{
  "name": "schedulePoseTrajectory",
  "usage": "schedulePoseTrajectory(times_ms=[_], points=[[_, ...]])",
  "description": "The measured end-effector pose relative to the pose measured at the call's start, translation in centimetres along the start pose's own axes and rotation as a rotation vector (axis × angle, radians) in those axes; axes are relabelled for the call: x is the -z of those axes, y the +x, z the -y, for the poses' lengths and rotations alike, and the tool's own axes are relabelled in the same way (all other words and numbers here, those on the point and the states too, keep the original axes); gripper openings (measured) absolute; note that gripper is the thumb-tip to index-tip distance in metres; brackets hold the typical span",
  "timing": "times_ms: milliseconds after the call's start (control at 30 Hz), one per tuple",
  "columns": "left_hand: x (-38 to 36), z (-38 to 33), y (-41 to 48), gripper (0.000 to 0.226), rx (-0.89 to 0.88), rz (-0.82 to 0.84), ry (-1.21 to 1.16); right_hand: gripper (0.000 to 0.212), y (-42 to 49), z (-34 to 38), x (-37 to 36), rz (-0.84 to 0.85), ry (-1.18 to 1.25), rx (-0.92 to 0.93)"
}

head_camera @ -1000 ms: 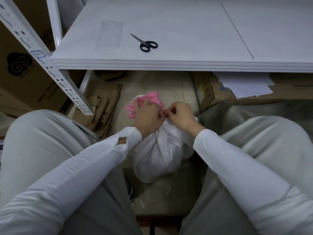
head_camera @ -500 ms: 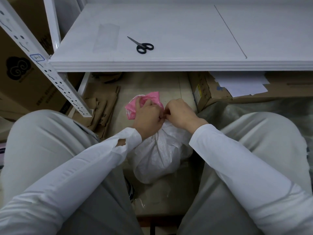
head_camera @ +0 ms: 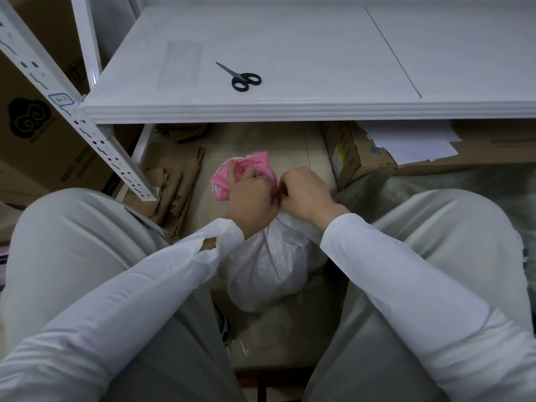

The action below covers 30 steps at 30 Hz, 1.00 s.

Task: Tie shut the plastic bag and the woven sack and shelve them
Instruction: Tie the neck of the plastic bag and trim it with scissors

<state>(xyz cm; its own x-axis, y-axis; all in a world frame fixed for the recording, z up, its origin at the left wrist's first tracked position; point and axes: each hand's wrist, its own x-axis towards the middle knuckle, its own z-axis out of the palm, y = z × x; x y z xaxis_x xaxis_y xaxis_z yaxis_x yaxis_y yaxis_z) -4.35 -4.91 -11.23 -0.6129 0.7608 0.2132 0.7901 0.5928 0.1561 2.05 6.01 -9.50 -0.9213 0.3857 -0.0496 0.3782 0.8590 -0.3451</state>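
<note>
While left hand (head_camera: 251, 197) and right hand (head_camera: 308, 192) pinch its neck, the sack (head_camera: 269, 274) sits below.

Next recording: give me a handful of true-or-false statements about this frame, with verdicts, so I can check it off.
1. Black-handled scissors lie on the white metal shelf. True.
2. Both the left hand and the right hand grip the gathered neck of the white woven sack. True.
3. The sack sits on the shelf. False: it stands on the floor between the person's knees.
4. The right hand holds the scissors. False: they lie untouched on the shelf.
5. White paper sheets lie on the brown cardboard box under the shelf. True.
</note>
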Motion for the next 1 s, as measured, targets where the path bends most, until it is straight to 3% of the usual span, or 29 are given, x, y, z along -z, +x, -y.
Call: schedulePoseTrajectory(times_ms=[333, 1000], points=[[0.1, 0.6, 0.8, 0.02, 0.033, 0.054, -0.005, 0.012, 0.2, 0.2, -1.0, -0.085, 0.233, -0.133], [0.2, -0.3, 0.9, 0.022, 0.082, 0.092, 0.098, 0.014, 0.2, -0.1, -2.7, -0.174, 0.318, -0.206]])
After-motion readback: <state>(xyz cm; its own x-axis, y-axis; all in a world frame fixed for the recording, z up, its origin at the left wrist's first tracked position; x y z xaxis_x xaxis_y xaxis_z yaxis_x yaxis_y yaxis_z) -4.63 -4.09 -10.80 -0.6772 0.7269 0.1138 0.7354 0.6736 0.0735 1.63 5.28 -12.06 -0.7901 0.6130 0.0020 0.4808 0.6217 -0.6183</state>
